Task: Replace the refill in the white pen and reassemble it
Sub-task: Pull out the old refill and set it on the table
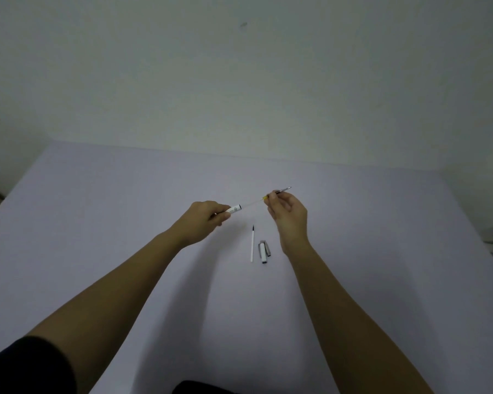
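The left hand point(204, 220) grips the white pen barrel point(234, 209) while the right hand point(286, 211) pinches the thin, light, probably bendy refill point(254, 202) just beyond its fingertips, best held near its tip.

Left hand point(204, 218) hides most of pen barrel point(234, 209)

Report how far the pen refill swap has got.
Done: the grey clipped pen cap is off and lies on the pale lilac table, beside a thin white refill with a dark tip. In hand: the left hand holds the white pen barrel; the right hand pinches a thin clear refill, partly inside the barrel. Left: finishing the refill swap, closing, capping.
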`<state>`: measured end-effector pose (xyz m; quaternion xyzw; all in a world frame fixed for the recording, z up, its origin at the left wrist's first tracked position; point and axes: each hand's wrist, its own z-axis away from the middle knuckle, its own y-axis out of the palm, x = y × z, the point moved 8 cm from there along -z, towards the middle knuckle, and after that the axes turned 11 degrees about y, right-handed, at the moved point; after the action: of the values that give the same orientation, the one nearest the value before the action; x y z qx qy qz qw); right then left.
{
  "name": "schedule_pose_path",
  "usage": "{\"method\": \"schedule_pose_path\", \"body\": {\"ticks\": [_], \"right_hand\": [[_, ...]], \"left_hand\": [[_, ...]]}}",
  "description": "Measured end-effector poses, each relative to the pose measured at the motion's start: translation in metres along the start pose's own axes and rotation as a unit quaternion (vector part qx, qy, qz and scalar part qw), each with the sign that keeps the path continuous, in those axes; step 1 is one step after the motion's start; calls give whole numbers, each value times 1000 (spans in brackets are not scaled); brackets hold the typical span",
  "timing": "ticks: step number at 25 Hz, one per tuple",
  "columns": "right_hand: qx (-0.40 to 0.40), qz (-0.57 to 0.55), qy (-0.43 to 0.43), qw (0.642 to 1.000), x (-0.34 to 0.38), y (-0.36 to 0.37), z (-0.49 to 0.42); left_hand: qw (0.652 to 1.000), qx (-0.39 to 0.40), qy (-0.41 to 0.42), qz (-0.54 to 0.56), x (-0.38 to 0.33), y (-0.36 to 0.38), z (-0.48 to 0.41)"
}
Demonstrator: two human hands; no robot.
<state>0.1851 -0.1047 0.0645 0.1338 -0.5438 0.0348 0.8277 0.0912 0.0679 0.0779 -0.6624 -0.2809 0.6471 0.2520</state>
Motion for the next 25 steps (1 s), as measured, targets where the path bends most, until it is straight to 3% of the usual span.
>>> {"method": "schedule_pose_path", "body": {"ticks": [10,17,22,25], "right_hand": [[23,2,-23,999,12,1,21],[87,121,-3,989,6,20,35],[55,103,-25,993,14,13,31],[100,139,-11,985,11,16,28]], "left_hand": [[1000,3,28,-1,-25,-7,8],[998,-10,55,-29,-43,-5,-1],[998,-13,55,-30,-44,-7,-1],[999,-17,47,-15,-41,-7,0]]}}
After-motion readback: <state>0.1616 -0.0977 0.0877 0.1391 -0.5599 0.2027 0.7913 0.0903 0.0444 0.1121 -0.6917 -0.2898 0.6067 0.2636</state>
